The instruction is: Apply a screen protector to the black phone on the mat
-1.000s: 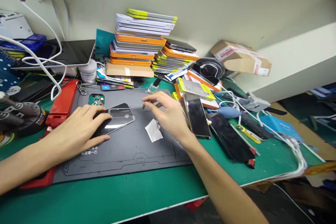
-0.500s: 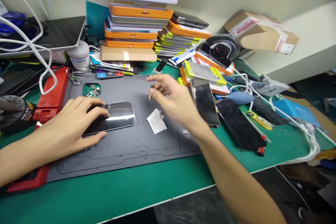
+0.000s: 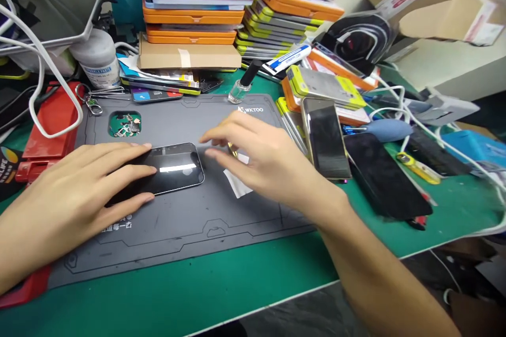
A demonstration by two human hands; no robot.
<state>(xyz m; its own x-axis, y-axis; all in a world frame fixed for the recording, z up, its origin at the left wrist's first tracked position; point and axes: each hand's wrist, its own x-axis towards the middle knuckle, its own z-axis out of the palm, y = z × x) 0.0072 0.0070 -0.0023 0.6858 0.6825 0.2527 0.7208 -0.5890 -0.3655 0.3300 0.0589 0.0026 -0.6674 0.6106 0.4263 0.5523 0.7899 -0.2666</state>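
A dark phone (image 3: 176, 168) lies screen up on the grey work mat (image 3: 177, 221). My left hand (image 3: 75, 189) rests flat on the phone's left end, fingers spread, holding it down. My right hand (image 3: 272, 168) hovers just right of the phone, above a small white wipe (image 3: 238, 188). A thin tool with a yellowish tip (image 3: 231, 148) is pinched under its fingers. Most of the wipe is hidden by that hand.
A clear bottle with a black cap (image 3: 236, 92) stands at the mat's far edge. A green dish of small parts (image 3: 124, 124) sits in the mat. Stacked orange and grey boxes (image 3: 197, 16) rise behind. Two more phones (image 3: 326, 139) (image 3: 381, 176), cables and a cardboard box (image 3: 438, 5) crowd the right.
The view has moved closer and lower. My right hand has dropped from near the bottle to over the white wipe. My left hand stays on the phone.
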